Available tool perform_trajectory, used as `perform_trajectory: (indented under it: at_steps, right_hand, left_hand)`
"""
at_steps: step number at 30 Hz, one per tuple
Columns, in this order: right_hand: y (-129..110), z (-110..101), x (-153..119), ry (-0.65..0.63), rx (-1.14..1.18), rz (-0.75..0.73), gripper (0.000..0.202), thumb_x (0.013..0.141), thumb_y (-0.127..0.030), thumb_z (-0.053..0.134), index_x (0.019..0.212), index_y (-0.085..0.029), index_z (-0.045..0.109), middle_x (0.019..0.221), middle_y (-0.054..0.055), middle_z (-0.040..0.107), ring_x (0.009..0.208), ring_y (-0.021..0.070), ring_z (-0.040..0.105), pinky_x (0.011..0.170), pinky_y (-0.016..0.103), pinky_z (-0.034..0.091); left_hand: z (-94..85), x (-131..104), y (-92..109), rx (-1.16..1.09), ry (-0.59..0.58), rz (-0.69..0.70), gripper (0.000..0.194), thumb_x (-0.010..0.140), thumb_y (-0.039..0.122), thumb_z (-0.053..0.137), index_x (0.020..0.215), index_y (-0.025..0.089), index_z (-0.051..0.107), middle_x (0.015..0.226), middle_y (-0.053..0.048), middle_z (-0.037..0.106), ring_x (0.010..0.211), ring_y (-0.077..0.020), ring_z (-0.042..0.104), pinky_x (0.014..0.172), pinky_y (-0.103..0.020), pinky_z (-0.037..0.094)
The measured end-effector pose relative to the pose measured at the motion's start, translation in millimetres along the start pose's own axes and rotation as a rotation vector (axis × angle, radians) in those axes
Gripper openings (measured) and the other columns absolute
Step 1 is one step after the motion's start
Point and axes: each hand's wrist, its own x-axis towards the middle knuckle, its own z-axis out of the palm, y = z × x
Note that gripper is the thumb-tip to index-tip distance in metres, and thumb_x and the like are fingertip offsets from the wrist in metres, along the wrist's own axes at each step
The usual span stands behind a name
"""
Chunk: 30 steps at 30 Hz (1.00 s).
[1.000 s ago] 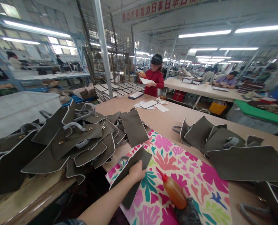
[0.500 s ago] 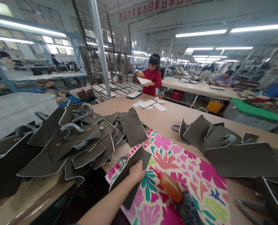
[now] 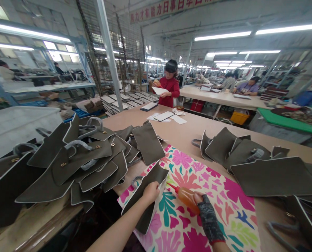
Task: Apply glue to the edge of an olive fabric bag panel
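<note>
Scanning left to right: big loose pile of dark olive bag panels [image 3: 74, 161] with white edges, handles and gold clasps covers the left of the table [image 3: 187, 131]. Next, left hand [image 3: 150, 191] is closed on the edge of one dark panel [image 3: 145, 190], fingers curled over it, lifting that edge slightly; panel lies at the near left edge of the floral mat [image 3: 211, 203], partly overhanging the table. Just right, an orange squeeze bottle [image 3: 186, 197] is gripped in the right hand [image 3: 204, 210], which wears a dark fingerless glove; fingers are wrapped round the bottle body. Red nozzle points left at the panel's raised edge, very close; cannot tell if it touches. Further right, second stack of panels [image 3: 250, 157] on the table. Background: person in red top [image 3: 169, 91] at the far end, holding a white sheet.
</note>
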Motion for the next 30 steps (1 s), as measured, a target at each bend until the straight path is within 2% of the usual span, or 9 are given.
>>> perform_trajectory:
  at_steps: [4,7,14,19,24,30]
  right_hand:
    - [-15,10,10,-0.021,-0.012,-0.022,0.038,0.069,-0.062,0.061,0.085,-0.028,0.064,0.087,0.006,0.071,0.087,0.0298,0.067,0.082,0.043,0.055]
    - [-24,16,13,-0.006,-0.043,-0.022,0.044,0.066,-0.063,0.062,0.089,-0.025,0.062,0.088,0.008,0.070,0.087,0.0306,0.066,0.082,0.044,0.054]
    - [-35,21,12,-0.063,-0.223,-0.025,0.062,0.073,-0.069,0.047,0.107,-0.018,0.053,0.104,0.016,0.065,0.098,0.0319,0.061,0.092,0.047,0.046]
    - [-41,22,14,-0.080,-0.160,0.034,0.063,0.069,-0.073,0.049,0.103,-0.020,0.051,0.104,0.015,0.064,0.100,0.0307,0.060,0.094,0.044,0.045]
    - [-44,19,15,-0.093,-0.198,0.105,0.068,0.065,-0.073,0.045,0.106,-0.019,0.050,0.107,0.016,0.062,0.101,0.0322,0.059,0.094,0.046,0.044]
    - [-49,14,9,-0.114,-0.190,0.121,0.066,0.062,-0.074,0.045,0.098,-0.018,0.051,0.096,0.016,0.064,0.094,0.0319,0.061,0.090,0.045,0.046]
  left_hand:
    - [-0.4,0,-1,-0.054,0.016,-0.005,0.028,0.083,0.008,0.046,0.094,0.017,0.070,0.098,-0.005,0.073,0.092,-0.0169,0.066,0.074,-0.023,0.043]
    - [-0.8,-1,0,-0.070,0.014,0.002,0.027,0.083,0.009,0.047,0.094,0.017,0.070,0.098,-0.006,0.073,0.092,-0.0175,0.066,0.075,-0.023,0.044]
    - [-2.7,-6,2,-0.029,0.011,0.000,0.030,0.085,0.012,0.046,0.100,0.020,0.070,0.105,-0.006,0.074,0.098,-0.0184,0.066,0.078,-0.024,0.045]
    - [-1.8,-7,4,-0.006,0.009,-0.009,0.030,0.087,0.013,0.045,0.101,0.019,0.070,0.108,-0.007,0.073,0.101,-0.0196,0.067,0.078,-0.024,0.045]
    - [0.6,-5,3,-0.011,0.019,-0.001,0.030,0.086,0.012,0.046,0.102,0.019,0.070,0.108,-0.007,0.073,0.103,-0.0202,0.067,0.080,-0.024,0.045]
    - [-2.3,-7,4,-0.011,0.016,-0.006,0.029,0.086,0.012,0.046,0.101,0.019,0.070,0.106,-0.007,0.073,0.100,-0.0195,0.067,0.078,-0.023,0.045]
